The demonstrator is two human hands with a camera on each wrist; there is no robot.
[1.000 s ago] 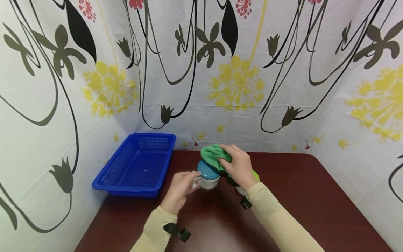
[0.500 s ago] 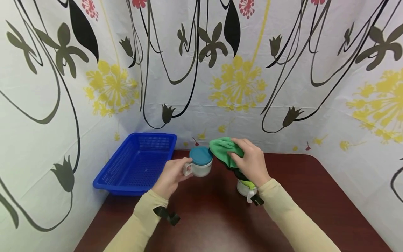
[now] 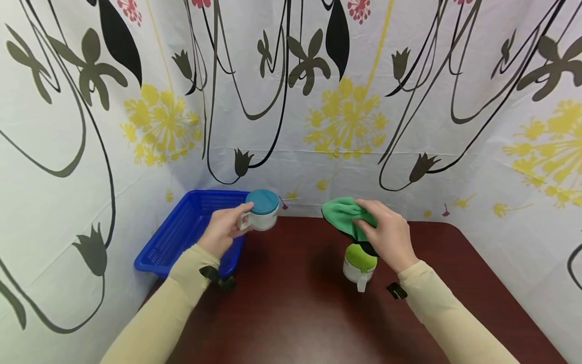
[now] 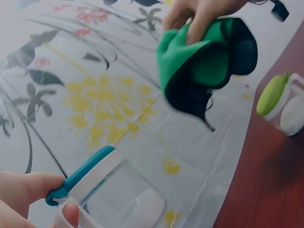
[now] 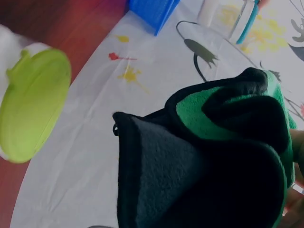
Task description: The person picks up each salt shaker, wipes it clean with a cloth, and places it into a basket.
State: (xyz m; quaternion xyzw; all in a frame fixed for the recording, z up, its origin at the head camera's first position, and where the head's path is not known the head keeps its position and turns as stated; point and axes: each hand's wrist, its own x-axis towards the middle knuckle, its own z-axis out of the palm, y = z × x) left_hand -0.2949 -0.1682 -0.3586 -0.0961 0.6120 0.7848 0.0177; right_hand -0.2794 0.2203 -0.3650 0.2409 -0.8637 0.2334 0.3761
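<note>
A clear jar with a blue lid and a side handle is held up in the air by my left hand, which grips the handle with the thumb at the lid's edge. In the left wrist view the jar looks see-through, with something white at its bottom. My right hand pinches a bunched green cloth with a black edge and a dark underside. Just below that cloth a second handled jar with a lime-green lid stands on the table, its handle toward me.
A blue plastic basket with perforated walls stands at the table's left, partly behind my left hand and the blue-lidded jar. The dark red table reaches back to a flower-patterned curtain.
My left hand has carried the blue-lidded jar up and left, away from the cloth and toward the basket. My right hand has moved right with the cloth, uncovering more of the green-lidded jar.
</note>
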